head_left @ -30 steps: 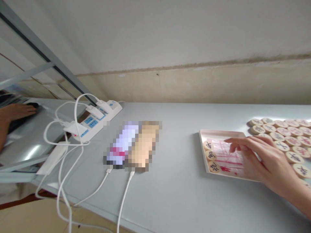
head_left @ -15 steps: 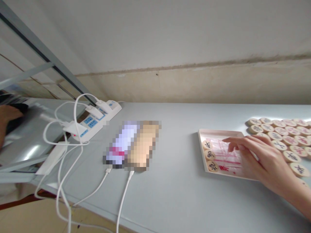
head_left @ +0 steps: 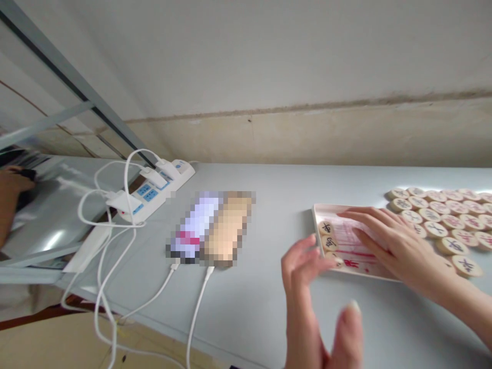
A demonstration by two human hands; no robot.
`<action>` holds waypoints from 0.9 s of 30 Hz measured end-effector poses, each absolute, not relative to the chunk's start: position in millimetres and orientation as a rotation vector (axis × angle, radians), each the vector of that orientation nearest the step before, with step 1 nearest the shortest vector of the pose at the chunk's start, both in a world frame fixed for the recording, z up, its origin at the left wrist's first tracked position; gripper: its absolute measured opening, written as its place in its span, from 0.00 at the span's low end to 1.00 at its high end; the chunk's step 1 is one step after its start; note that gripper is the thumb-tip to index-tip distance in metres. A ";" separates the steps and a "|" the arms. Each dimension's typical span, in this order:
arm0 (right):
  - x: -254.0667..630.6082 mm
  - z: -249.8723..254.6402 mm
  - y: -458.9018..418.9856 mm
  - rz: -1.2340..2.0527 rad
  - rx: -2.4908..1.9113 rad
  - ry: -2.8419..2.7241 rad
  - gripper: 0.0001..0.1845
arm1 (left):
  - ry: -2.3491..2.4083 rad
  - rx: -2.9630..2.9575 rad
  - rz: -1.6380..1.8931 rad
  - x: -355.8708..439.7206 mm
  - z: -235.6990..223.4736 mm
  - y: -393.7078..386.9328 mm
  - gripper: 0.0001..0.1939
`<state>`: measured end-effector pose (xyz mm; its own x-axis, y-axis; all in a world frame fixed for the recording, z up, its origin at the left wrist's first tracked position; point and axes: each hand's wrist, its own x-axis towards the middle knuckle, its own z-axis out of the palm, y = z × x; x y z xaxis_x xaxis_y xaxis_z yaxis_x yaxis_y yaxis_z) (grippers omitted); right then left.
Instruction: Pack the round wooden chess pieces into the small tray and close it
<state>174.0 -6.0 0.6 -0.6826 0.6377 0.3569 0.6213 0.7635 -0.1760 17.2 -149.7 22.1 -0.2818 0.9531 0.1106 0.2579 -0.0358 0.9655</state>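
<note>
My right hand (head_left: 388,246) lies over a shallow white box (head_left: 315,218), its fingers stretched out across a folded plastic sheet with red print (head_left: 353,248) inside. Whether the fingertips press on the sheet is hard to see. Three Chinese chess pieces (head_left: 329,242) with black characters stand in a column along the box's left wall. My left hand (head_left: 311,307) is raised at the box's near left corner, fingers curved and thumb well apart, with nothing between them. Its fingertips overlap the lowest piece in view; contact cannot be told.
Rows of Chinese chess pieces (head_left: 434,207), red and black, lie right of the box. Two pixelated phone-like objects (head_left: 226,230) charge on white cables (head_left: 200,307). A power strip (head_left: 154,197) with plugs stands left, beside a metal frame post (head_left: 115,128). Another person's hand (head_left: 15,182) is at far left.
My left hand has come into view from below, up to the box's left corner. My right hand has shifted slightly left and flattened over the sheet, its fingers straighter.
</note>
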 end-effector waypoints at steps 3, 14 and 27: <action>171.2 -1.4 -4.2 0.072 -0.882 -2.682 0.19 | 1.622 1.360 1.330 8.2 30.1 -121.3 0.16; 161.2 5.3 -6.8 -0.020 -0.765 -2.713 0.16 | 1.766 1.808 1.157 1.7 -3.2 -21.3 0.15; 176.2 23.7 -15.0 0.240 -1.005 -2.526 0.16 | 1.681 1.878 1.125 -4.2 -10.9 -19.7 0.13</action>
<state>176.2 -15.0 23.7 -0.6564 0.6884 0.3086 0.6180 0.7253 -0.3035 -4.2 -19.7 -10.9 -0.0354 0.9509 0.3075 0.6471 -0.2127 0.7322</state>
